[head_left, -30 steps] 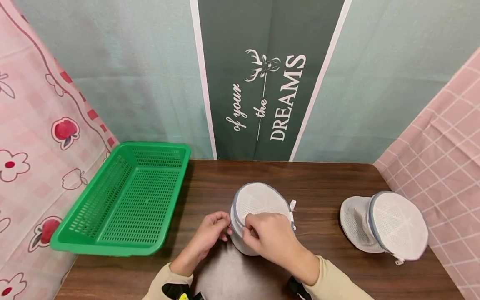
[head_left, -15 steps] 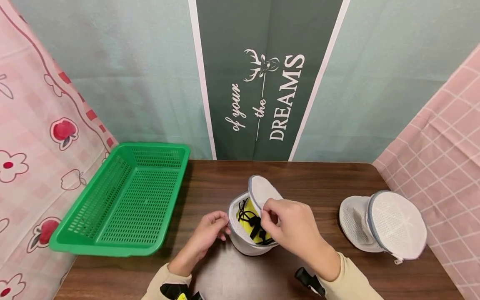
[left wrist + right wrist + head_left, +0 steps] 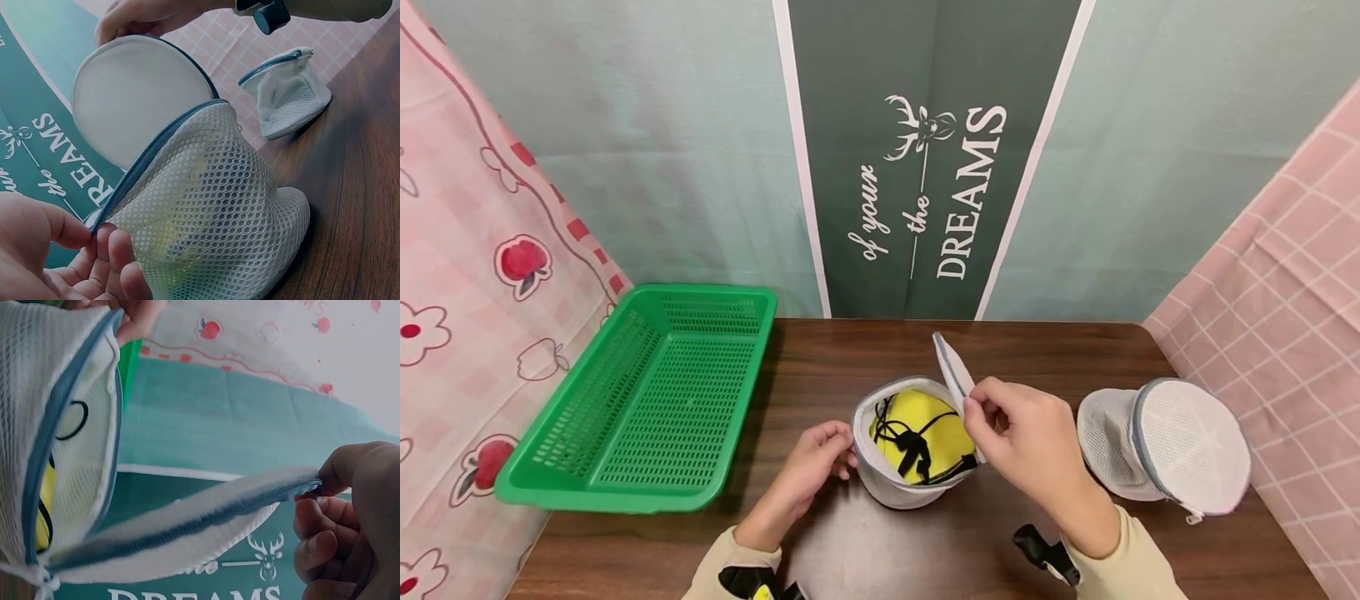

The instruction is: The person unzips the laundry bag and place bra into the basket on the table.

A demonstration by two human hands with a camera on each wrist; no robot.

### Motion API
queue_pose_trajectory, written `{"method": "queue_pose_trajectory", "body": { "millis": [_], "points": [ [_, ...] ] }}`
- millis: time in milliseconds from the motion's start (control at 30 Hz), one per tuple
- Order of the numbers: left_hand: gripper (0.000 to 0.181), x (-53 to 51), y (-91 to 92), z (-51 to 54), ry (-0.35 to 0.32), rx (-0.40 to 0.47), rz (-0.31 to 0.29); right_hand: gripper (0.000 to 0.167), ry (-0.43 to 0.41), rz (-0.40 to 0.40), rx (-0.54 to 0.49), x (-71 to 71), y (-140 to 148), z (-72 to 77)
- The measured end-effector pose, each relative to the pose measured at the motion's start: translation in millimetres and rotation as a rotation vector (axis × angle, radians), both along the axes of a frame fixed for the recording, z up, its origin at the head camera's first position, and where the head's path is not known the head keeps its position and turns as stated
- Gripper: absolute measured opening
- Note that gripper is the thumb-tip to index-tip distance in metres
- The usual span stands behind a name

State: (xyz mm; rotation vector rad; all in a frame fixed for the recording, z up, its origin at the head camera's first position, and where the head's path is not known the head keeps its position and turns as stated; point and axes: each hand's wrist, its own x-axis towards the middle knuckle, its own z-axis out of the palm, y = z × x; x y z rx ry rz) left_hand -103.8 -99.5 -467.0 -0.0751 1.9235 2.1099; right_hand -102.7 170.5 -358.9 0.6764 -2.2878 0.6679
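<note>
A white mesh laundry bag (image 3: pixel 898 496) with a blue-grey zipper rim stands unzipped on the table. Inside it lies a yellow cloth item (image 3: pixel 917 412) with thin black cords and a black bow-like piece; its kind cannot be told. My left hand (image 3: pixel 816 462) pinches the bag's rim at the left side, between thumb and finger, as the left wrist view also shows. With thumb and curled fingers, my right hand (image 3: pixel 1026 429) grips the edge of the bag's round lid (image 3: pixel 953 371), which stands raised on the right of the opening. The lid's flat face (image 3: pixel 140 94) shows in the left wrist view.
An empty green plastic basket (image 3: pixel 688 408) with slotted walls sits at the left. A second white mesh bag (image 3: pixel 1191 446), its lid zipped, stands at the right by the pink checked cloth (image 3: pixel 1262 350). Printed cloths hang behind and at both sides of the wooden table (image 3: pixel 842 550).
The right hand has lifted the lid up and over to the right, uncovering the yellow item inside. The left hand stays at the left rim.
</note>
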Motion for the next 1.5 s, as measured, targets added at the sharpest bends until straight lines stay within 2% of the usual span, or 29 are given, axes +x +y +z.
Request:
{"method": "queue_pose_trajectory", "body": {
  "millis": [433, 633, 767, 1000, 1133, 1367, 1500],
  "points": [
    [0.013, 0.5, -1.5, 0.1, 0.005, 0.0, -0.01, 0.018, -0.059, -0.115, -0.084, 3.1, 38, 4.2],
    [0.013, 1.2, -2.0, 0.6, 0.008, -0.003, -0.016, 0.016, -0.042, -0.195, -0.052, 3.7, 53, 3.0],
    [0.012, 0.9, -1.8, 0.6, 0.006, -0.005, -0.011, 0.015, -0.067, -0.242, -0.029, 4.8, 62, 2.5],
    [0.011, 0.7, -1.8, -0.1, 0.004, -0.006, -0.005, 0.014, -0.235, -0.349, -0.002, 8.5, 79, 4.5],
    [0.01, 0.3, -2.3, 0.4, -0.002, -0.005, 0.003, 0.015, -0.341, -0.385, 0.044, 8.8, 88, 5.0],
    [0.01, 0.6, -2.1, 0.2, -0.008, -0.004, 0.008, 0.021, -0.602, -0.435, 0.155, 11.1, 103, 1.0],
    [0.01, 1.1, -2.0, 0.4, -0.014, -0.002, 0.007, 0.024, -0.656, -0.448, 0.175, 11.7, 107, -5.4]
  ]
}}
